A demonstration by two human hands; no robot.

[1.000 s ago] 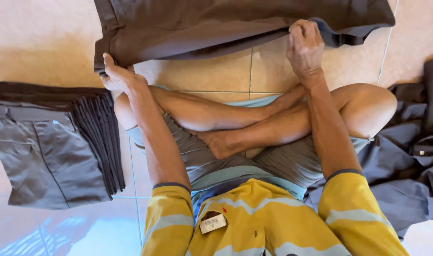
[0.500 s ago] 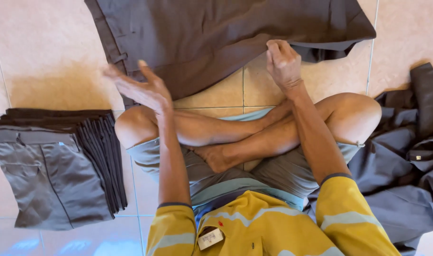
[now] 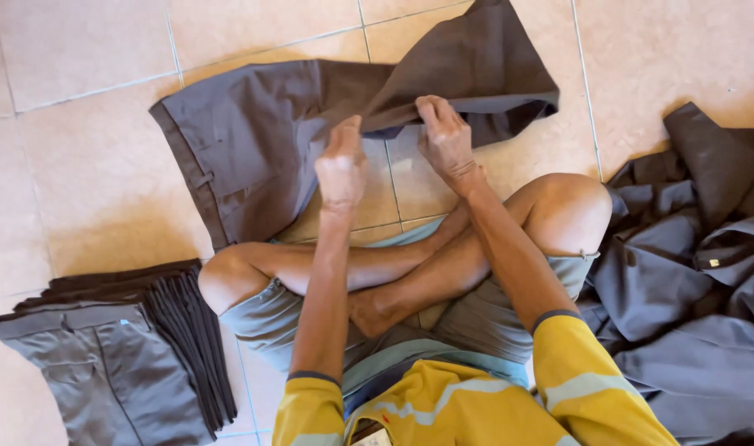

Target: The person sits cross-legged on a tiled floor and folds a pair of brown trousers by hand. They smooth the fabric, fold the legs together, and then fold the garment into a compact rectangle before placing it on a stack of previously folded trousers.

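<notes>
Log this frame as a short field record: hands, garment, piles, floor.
left hand: pinching an edge of the dark grey trousers
right hand: gripping the trousers' folded-over leg
trousers: waistband at left, spread on the tiled floor, leg lifted and doubled back
folded stack: neat pile of similar garments by the left knee
loose heap: rumpled grey garments by the right knee
posture: seated cross-legged

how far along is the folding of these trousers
Done: a stack of folded grey trousers sits by the person's left knee. In hand: the left hand and right hand grip one dark pair, its leg lifted over. Left: a loose heap of trousers at the right.
</notes>
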